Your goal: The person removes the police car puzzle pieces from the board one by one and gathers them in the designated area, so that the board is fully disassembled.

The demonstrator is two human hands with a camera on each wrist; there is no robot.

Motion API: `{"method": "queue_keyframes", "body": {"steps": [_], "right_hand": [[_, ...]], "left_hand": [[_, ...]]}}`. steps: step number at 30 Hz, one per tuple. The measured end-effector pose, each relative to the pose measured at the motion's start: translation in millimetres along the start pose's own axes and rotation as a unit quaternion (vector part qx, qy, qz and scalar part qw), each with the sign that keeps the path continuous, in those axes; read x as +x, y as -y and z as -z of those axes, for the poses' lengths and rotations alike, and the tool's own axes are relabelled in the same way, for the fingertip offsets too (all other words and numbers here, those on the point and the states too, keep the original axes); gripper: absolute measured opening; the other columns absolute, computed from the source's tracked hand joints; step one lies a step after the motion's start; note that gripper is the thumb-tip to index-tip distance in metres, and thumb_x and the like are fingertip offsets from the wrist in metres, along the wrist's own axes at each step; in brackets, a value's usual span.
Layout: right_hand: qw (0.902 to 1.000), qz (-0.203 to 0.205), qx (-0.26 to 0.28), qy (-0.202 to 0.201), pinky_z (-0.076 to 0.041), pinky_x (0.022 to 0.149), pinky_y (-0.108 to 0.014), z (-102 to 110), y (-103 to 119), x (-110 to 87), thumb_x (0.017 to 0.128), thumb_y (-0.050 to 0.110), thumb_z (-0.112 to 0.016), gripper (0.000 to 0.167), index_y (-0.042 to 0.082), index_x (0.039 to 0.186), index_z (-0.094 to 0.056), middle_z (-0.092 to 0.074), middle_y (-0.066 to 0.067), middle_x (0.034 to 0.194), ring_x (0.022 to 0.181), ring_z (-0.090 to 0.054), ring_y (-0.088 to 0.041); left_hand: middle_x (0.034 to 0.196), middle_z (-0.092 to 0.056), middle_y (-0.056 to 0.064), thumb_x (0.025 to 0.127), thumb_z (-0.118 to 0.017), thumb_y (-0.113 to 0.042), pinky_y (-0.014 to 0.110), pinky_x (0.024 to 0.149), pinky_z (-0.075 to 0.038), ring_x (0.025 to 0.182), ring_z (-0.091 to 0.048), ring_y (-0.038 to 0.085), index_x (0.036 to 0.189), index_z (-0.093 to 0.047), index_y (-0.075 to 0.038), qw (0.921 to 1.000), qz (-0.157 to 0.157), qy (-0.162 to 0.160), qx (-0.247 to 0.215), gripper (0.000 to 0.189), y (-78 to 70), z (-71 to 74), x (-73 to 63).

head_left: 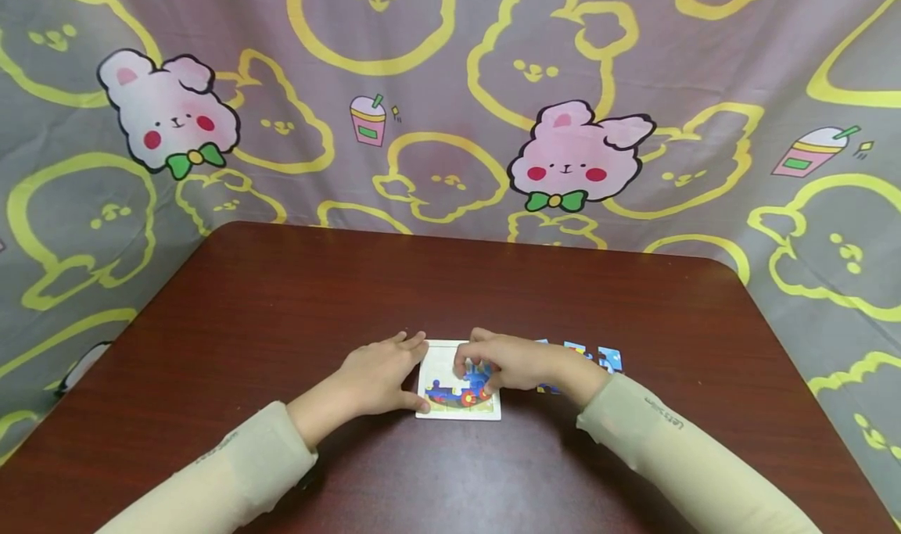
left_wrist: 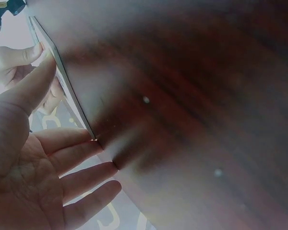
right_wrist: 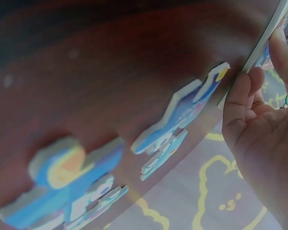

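A small square jigsaw puzzle board (head_left: 441, 356) with a pale frame lies on the table, its lower part filled by a blue train picture with red and yellow wheels. My left hand (head_left: 375, 376) rests at the board's left edge, thumb at the near corner and fingers stretched toward the far corner. In the left wrist view those fingers (left_wrist: 89, 148) are nearly straight. Over the board's right side, my right hand (head_left: 517, 362) pinches a blue puzzle piece (head_left: 479, 379) between curled fingers and thumb. The hand partly covers that piece and the board's right edge.
Several loose puzzle pieces (head_left: 611, 359) lie right of the board, partly behind the right forearm. The right wrist view shows blue loose pieces (right_wrist: 182, 108) near that hand. The dark red-brown table (head_left: 317, 284) ends at a patterned curtain (head_left: 436, 88).
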State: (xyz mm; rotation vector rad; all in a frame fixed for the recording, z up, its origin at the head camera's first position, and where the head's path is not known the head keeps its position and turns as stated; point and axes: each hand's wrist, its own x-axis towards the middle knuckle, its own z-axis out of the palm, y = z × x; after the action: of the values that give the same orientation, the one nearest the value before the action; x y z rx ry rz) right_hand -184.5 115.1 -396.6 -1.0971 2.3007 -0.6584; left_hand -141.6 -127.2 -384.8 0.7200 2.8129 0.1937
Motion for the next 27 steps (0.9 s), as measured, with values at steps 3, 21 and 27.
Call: {"method": "queue_keyframes", "body": {"steps": [3, 21, 27], "right_hand": [[0.9999, 0.000, 0.011, 0.000, -0.049, 0.078, -0.026, 0.2, -1.8, -0.5, 0.085, -0.001, -0.074, 0.038, 0.025, 0.109, -0.060, -0.050, -0.002, 0.111, 0.085, -0.054, -0.013], [0.9980, -0.004, 0.061, -0.014, -0.045, 0.068, -0.021, 8.3, -2.6, 2.0, 0.089, 0.001, -0.071, 0.023, 0.014, 0.107, -0.065, -0.057, 0.000, 0.089, 0.074, -0.049, -0.009], [0.9979, -0.009, 0.063, -0.014, -0.045, 0.067, -0.021, 10.2, -0.6, 2.7, 0.089, 0.001, -0.070, 0.018, 0.015, 0.100, -0.066, -0.058, 0.001, 0.091, 0.073, -0.049, -0.009]], "left_hand": [[0.155, -0.044, 0.009, 0.076, -0.079, -0.056, 0.056, 0.102, -0.047, 0.143, -0.043, 0.035, 0.145, -0.051, -0.007, 1.0000, 0.001, 0.003, 0.001, 0.089, -0.3, -0.2, 0.2], [0.155, -0.045, 0.009, 0.076, -0.079, -0.056, 0.055, 0.103, -0.048, 0.143, -0.043, 0.034, 0.145, -0.051, -0.007, 1.0000, -0.001, 0.008, 0.006, 0.089, -1.4, 0.5, 2.2], [0.155, -0.045, 0.009, 0.076, -0.079, -0.057, 0.055, 0.102, -0.048, 0.142, -0.044, 0.035, 0.144, -0.051, -0.007, 1.0000, -0.002, 0.001, 0.008, 0.089, 0.3, -0.3, 1.1]]}}
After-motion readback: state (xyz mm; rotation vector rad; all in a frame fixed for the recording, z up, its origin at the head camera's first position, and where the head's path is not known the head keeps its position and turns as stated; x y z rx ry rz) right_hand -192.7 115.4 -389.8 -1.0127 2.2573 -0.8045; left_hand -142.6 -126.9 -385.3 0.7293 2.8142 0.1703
